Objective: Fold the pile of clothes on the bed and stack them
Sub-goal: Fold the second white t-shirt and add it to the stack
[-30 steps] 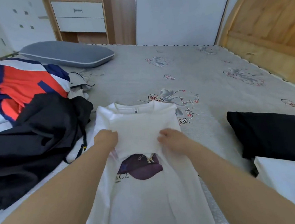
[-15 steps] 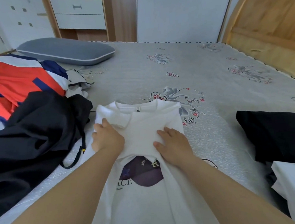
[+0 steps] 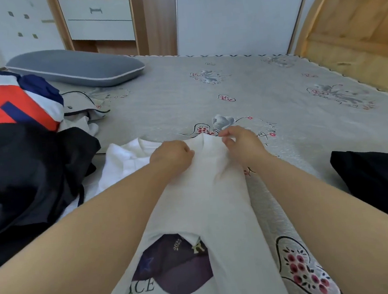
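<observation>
The bed [image 3: 266, 98] carried it all: a dark heap of unfolded clothes [image 3: 27, 180] lay left, a black garment [image 3: 376, 182] right. Between them stretched the white T-shirt [image 3: 207, 204], part-folded lengthwise. Left hand [image 3: 171, 154] curled, gripping its top edge; right hand [image 3: 239, 143] pinched the cloth beside it.

The shirt [image 3: 206, 192] was white with a purple cap print; the bedspread [image 3: 253, 90] grey with red-dotted flowers; the pillow [image 3: 75, 67] blue-grey.
</observation>
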